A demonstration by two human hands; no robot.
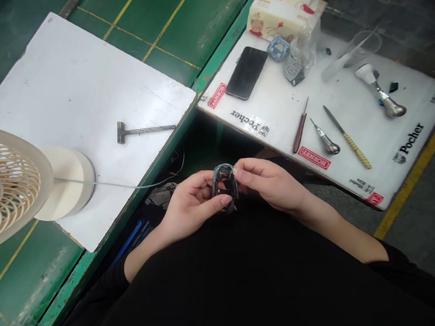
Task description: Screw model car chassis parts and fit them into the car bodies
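A small dark, curved part [224, 173] with a grey-blue rim is held close to my body, over the gap between the two work surfaces. My left hand [193, 199] grips its left side, the thumb lying across the lower front. On the other side, my right hand [265, 179] pinches the upper right edge between thumb and fingers. Both hands touch the part, which looks hollow with an opening in the middle. Its finer details are too small to make out.
A beige fan [68, 183] and a hammer [122, 132] stand on the left white board [85, 83]. The right board [274, 119] bears a phone [246, 73], tissue pack [281, 9], awl [300, 132], file [345, 134] and metal-handled tools [326, 140]. A cable [129, 185] crosses the gap.
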